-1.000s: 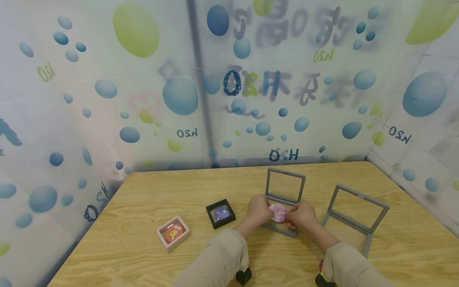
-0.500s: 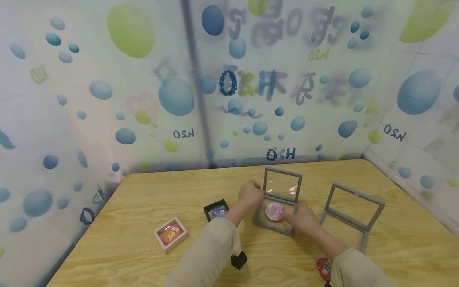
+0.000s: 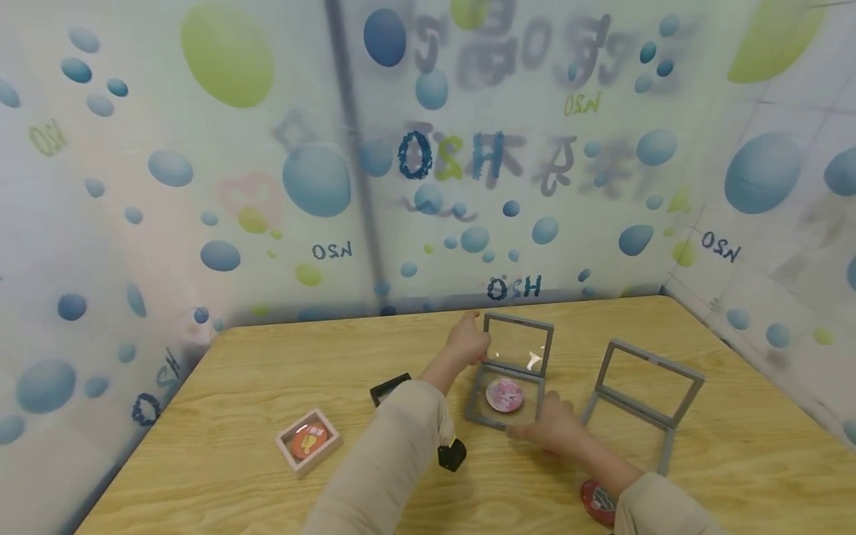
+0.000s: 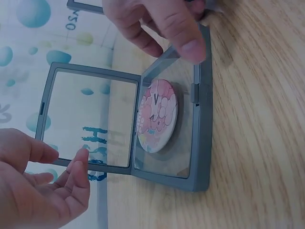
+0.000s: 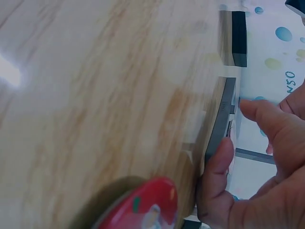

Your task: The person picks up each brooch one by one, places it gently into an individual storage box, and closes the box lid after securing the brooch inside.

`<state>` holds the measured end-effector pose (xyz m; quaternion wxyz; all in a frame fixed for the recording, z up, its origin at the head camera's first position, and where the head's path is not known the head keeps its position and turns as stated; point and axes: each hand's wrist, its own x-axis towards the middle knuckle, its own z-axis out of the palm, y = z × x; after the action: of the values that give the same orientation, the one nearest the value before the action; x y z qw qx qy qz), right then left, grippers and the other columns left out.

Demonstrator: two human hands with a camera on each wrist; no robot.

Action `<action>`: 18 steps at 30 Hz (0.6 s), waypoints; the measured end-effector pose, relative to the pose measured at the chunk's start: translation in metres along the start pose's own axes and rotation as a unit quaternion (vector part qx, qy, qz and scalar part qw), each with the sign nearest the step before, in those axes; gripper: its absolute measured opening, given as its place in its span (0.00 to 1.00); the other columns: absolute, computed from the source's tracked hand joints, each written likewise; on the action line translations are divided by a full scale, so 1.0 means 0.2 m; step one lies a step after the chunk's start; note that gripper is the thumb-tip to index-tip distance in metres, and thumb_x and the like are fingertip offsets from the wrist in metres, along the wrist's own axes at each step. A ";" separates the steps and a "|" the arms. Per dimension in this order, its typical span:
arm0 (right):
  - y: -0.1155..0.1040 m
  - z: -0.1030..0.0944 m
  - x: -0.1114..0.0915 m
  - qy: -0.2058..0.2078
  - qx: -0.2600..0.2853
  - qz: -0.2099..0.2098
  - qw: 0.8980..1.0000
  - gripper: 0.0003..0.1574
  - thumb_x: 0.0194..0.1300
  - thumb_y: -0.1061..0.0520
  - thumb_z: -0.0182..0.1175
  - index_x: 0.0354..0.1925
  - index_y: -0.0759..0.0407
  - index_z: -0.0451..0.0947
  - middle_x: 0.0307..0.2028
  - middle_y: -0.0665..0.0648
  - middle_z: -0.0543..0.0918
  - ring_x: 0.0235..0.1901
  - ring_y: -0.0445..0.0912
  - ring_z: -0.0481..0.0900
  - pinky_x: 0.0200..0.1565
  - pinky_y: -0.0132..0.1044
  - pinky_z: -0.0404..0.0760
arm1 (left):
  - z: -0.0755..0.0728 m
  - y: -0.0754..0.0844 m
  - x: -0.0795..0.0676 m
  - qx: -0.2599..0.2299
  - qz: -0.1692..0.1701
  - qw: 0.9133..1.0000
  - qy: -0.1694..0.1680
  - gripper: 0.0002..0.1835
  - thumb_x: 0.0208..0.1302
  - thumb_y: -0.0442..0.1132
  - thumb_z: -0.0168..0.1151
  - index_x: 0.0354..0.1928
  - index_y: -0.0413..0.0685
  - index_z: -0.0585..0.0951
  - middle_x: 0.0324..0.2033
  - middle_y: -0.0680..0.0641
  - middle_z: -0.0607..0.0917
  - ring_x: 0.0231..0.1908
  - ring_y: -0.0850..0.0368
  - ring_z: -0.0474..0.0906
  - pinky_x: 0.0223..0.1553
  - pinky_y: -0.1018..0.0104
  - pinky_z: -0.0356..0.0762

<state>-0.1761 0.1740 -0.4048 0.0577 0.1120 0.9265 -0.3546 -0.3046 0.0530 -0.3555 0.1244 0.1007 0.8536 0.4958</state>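
Note:
A grey hinged display frame [image 3: 519, 320] stands on the table with its lid raised and clear film in both halves. On the film of its lower half lies a round pink badge [image 3: 504, 395], seen close up in the left wrist view. My left hand [image 3: 467, 340] is at the lid's left edge, index finger pointing up, thumb and fingertips close to the frame; no firm grip shows. My right hand [image 3: 558, 427] is at the front right corner of the lower half, thumb stretched along the front edge. Its fingers [image 4: 188, 45] are extended over that corner.
A second grey frame [image 3: 657, 360] stands raised to the right, with a red badge [image 3: 597, 501] near my right sleeve. Leftward lie a pink frame [image 3: 317, 455] holding an orange badge and a black frame [image 3: 390, 384], partly hidden by my left sleeve. A printed curtain hangs behind the table.
Both hands have let go of the pink badge, which rests in the lower half. My left hand has moved up beside the lid; my right has drawn back to the front corner.

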 end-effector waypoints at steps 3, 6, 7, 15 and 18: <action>0.00 0.00 0.00 0.004 -0.004 0.000 1.000 0.54 0.39 0.48 0.73 0.49 0.83 0.55 0.39 0.79 0.65 0.14 0.47 0.71 0.18 0.32 0.71 | 0.01 0.00 0.01 -0.006 0.006 1.000 -0.006 0.35 0.56 0.25 0.45 0.67 0.49 0.56 0.50 0.34 0.75 0.17 0.51 0.77 0.10 0.76 0.60; -0.01 0.01 -0.01 0.012 -0.003 -0.006 1.000 0.49 0.38 0.54 0.74 0.45 0.83 0.57 0.36 0.78 0.66 0.13 0.47 0.72 0.17 0.32 0.72 | 0.01 0.00 0.01 -0.017 0.013 1.000 -0.013 0.35 0.55 0.24 0.45 0.67 0.49 0.57 0.60 0.35 0.65 0.22 0.48 0.79 0.10 0.77 0.60; -0.01 0.01 0.00 0.014 0.002 -0.006 1.000 0.47 0.39 0.56 0.73 0.45 0.82 0.57 0.36 0.77 0.66 0.13 0.47 0.72 0.16 0.32 0.72 | 0.01 0.00 0.00 -0.021 0.015 1.000 -0.016 0.35 0.56 0.24 0.45 0.67 0.49 0.57 0.60 0.35 0.64 0.23 0.47 0.80 0.10 0.77 0.61; 0.00 0.01 0.01 0.011 0.030 -0.011 0.999 0.39 0.42 0.62 0.71 0.43 0.81 0.59 0.25 0.64 0.70 0.11 0.46 0.73 0.15 0.31 0.74 | -0.01 -0.01 -0.01 -0.027 0.019 0.999 -0.024 0.28 0.62 0.32 0.49 0.65 0.43 0.60 0.46 0.36 0.77 0.24 0.50 0.79 0.18 0.72 0.70; 0.00 0.01 0.00 0.004 0.036 -0.008 0.999 0.38 0.43 0.62 0.70 0.44 0.81 0.58 0.21 0.61 0.71 0.11 0.46 0.73 0.16 0.32 0.74 | -0.02 -0.02 -0.02 -0.026 0.021 0.999 -0.032 0.26 0.64 0.39 0.51 0.63 0.40 0.62 0.39 0.39 0.80 0.27 0.50 0.80 0.20 0.71 0.69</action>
<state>-0.1768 0.1733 -0.4062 0.0469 0.1077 0.9144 -0.3874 -0.3030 0.0465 -0.3558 0.1438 0.1309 0.8335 0.5172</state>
